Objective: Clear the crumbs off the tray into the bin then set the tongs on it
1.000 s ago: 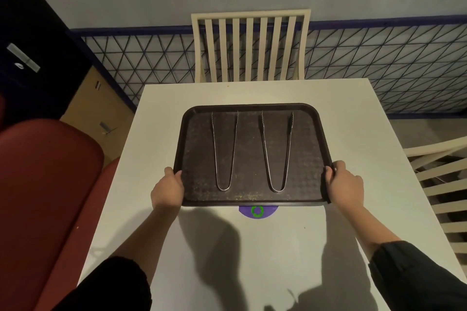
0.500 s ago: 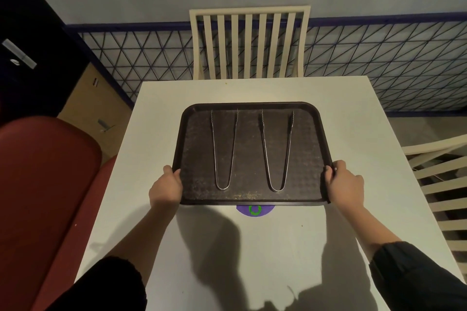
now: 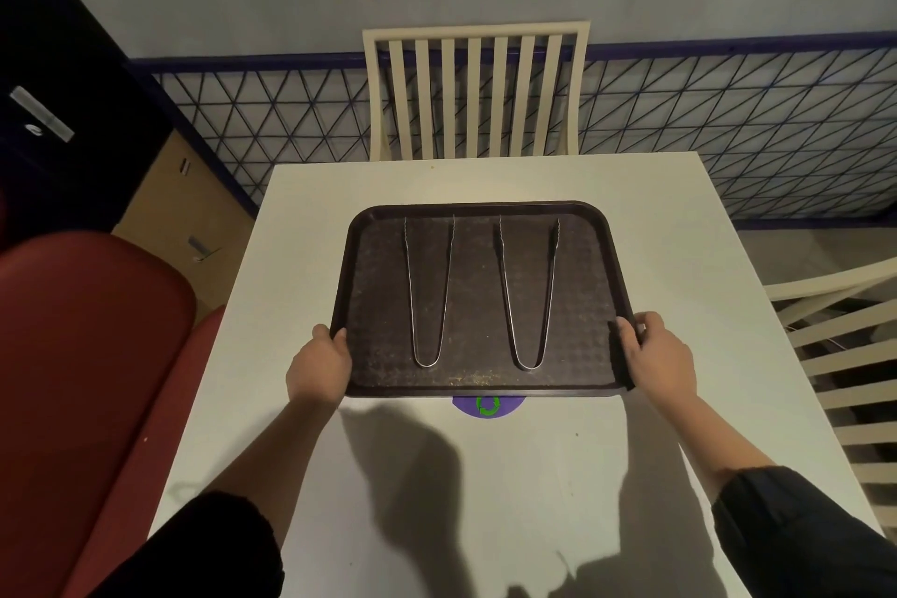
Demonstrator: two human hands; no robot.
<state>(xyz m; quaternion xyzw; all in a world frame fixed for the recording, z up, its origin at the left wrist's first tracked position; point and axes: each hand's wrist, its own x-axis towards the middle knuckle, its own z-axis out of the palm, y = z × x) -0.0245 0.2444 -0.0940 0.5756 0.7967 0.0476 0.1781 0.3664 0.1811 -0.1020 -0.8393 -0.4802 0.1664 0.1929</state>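
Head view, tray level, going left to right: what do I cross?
Red seat → left hand → left tongs → right tongs → right hand → side chair.

Dim, sharp wide-angle view, bowed edges, hard forearm shadows across the table [image 3: 606,476].

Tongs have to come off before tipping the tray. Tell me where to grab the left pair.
Take the left tongs at the closed U-bend, which points toward the person, coming from above at the near edge of the tray. The arms splay open toward the far end, so only the bend is narrow enough to pinch.
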